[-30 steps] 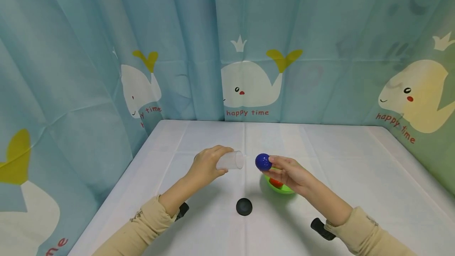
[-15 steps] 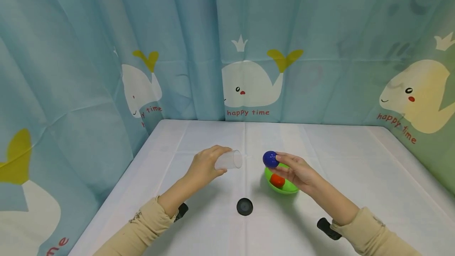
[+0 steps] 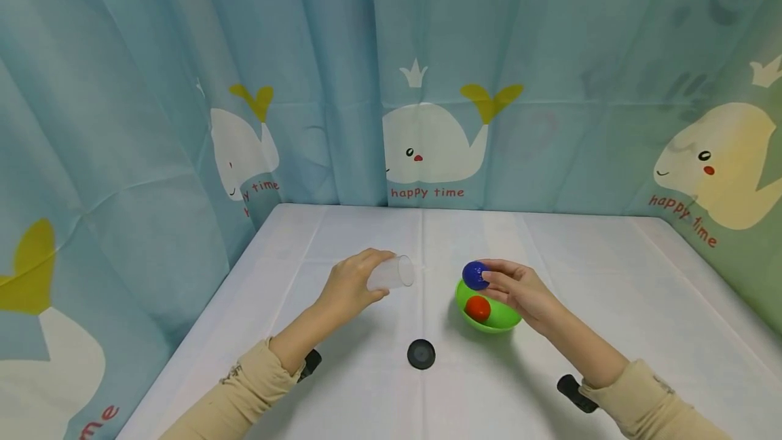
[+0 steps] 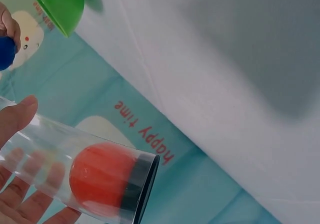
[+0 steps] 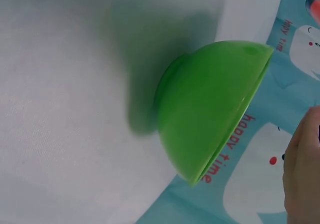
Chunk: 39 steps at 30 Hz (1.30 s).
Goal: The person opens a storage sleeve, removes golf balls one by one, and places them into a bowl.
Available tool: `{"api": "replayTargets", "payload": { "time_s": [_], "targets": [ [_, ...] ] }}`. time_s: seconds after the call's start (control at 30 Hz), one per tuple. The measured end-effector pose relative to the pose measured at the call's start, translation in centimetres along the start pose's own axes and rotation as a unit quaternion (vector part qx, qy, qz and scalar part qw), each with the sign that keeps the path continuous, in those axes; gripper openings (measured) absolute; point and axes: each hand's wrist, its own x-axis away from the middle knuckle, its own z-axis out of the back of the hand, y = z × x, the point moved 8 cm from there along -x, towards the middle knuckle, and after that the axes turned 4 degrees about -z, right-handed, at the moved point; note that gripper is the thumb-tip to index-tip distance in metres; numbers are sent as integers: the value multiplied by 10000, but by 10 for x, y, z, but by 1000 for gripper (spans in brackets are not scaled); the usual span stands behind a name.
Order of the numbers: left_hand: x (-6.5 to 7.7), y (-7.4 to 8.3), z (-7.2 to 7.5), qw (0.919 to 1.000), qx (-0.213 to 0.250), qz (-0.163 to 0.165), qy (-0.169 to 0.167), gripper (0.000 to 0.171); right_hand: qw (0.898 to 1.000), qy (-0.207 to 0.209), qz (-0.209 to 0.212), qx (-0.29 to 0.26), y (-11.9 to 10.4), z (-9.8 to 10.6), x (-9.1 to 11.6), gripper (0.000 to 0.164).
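My left hand [image 3: 347, 285] grips a clear plastic tube [image 3: 392, 273], tilted with its open mouth toward the right. A red ball [image 4: 102, 179] sits inside, against the tube's black end cap [image 4: 145, 189], as the left wrist view shows. Between thumb and fingertips, my right hand [image 3: 524, 290] pinches a shiny blue ball [image 3: 474, 276] over the left part of a green bowl [image 3: 506, 320]. A second red ball [image 3: 478, 309] lies in that bowl. In the right wrist view only the bowl's outer side [image 5: 205, 104] shows, and the blue ball is hidden.
On the white tablecloth [image 3: 342, 406], in front of and between the hands, lies a round black lid [image 3: 421, 354]. Blue curtains [image 3: 550, 39] printed with whales hang behind and beside the table. A black wrist device [image 3: 577, 393] sits under the right sleeve.
My right hand has drawn the blue ball to the right, away from the tube's mouth, uncovering more of the bowl and its red ball. The left hand and tube have barely moved.
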Motion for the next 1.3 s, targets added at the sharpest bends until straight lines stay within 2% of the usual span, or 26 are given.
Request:
{"api": "replayTargets", "payload": {
  "time_s": [0.1,0.2,0.33,0.43,0.63,0.87,1.07,1.3],
  "targets": [
    [0,0,1,10000,24,6,23,56,9985,280,85,459,0,6,-1,22],
    [1,-1,1,10000,29,23,2,56,9921,616,278,1054,-3,11,0,32],
    [1,-3,2,10000,36,53,-6,56,9730,968,710,1970,-10,16,2,40],
    [0,-5,4,9999,37,91,30,56,9565,1055,1028,2517,-15,16,4,41],
    [-2,-7,9,10000,33,82,38,56,9314,1006,1478,3171,-17,14,6,36],
    [-2,-8,10,9999,-6,97,-52,57,9114,758,1999,3517,-12,16,4,33],
    [-2,-8,9,9999,17,94,-129,58,8926,641,2146,3912,-6,18,7,32],
    [-2,-10,11,9999,-65,57,-67,59,8679,466,2294,4381,-5,17,9,32]
  ]
}}
